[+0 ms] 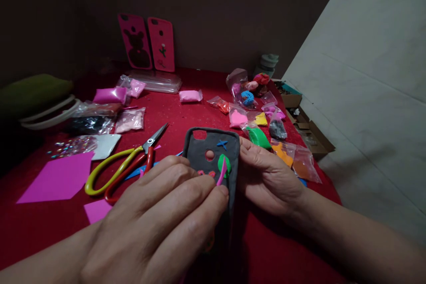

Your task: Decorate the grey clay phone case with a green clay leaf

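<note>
A dark grey phone case (203, 147) lies on the red table, decorated with a blue star (221, 143), a green clay oval (223, 164) and small pink bits. My left hand (163, 222) is closed in a pinch on a thin pink tool (221, 173) whose tip rests on the green oval. My right hand (266, 177) holds the case's right edge, fingers curled against it. The lower part of the case is hidden under my left hand.
Scissors (126, 164) with yellow and red handles lie left of the case. Pink paper pieces (56, 179), bags of coloured clay (256, 135) and two pink decorated cases (146, 44) against the wall surround it. A cardboard box (313, 137) sits at the table's right edge.
</note>
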Available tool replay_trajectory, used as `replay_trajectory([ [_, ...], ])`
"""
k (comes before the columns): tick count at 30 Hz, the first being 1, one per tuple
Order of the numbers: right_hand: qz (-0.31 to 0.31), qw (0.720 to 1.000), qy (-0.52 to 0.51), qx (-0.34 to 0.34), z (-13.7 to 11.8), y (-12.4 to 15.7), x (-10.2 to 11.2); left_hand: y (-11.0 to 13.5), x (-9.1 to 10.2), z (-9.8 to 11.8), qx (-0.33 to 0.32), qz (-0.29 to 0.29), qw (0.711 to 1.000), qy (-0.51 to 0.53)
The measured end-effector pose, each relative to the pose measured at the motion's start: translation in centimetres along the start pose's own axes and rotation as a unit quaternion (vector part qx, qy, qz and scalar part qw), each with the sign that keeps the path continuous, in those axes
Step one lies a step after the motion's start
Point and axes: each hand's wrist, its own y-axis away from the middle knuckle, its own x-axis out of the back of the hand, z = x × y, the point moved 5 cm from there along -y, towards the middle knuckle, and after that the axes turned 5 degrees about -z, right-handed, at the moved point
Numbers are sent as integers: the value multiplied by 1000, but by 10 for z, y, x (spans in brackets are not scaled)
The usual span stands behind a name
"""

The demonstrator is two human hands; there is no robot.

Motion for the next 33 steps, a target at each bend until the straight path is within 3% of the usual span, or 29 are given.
replay_trajectory([
  [6, -1, 1000, 8, -1, 0, 0, 0, -2, 3, 0, -29, -3, 1000, -10],
  [13, 0, 1000, -6, 4, 0, -1, 2, 5, 2, -1, 38, 8, 999, 0],
  [18, -4, 1000, -19, 2, 1, -1, 2, 3, 1, -1, 2, -12, 1000, -6],
  [33, -12, 1000, -26, -2, 1, 0, 0, -4, 1, 3, 12, 15, 1000, -13],
])
